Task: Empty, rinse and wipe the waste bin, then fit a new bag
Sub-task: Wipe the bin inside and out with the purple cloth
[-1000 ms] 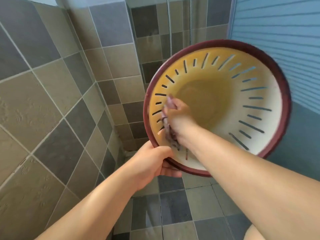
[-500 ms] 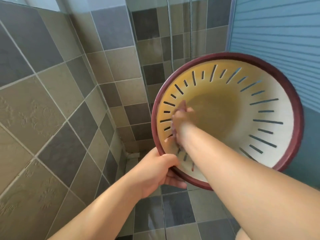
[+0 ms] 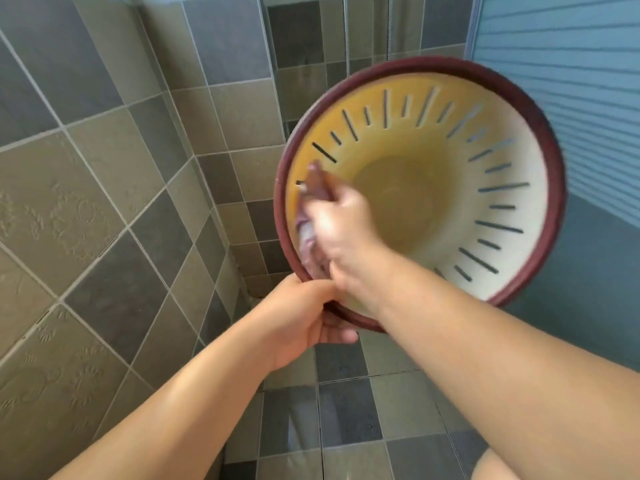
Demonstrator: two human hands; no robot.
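Gripping the bin's (image 3: 512, 188) lower rim, left hand (image 3: 298, 317) beneath.

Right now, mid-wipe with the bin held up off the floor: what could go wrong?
1. The left hand alone grips the bin by its dark red rim, near the bottom edge. Pressure from wiping could twist it loose.
2. The right hand rubs the cloth over the slotted inner wall; the cloth could snag in a slot.
3. The floor tiles may be wet and slippery, though I cannot tell from the picture.
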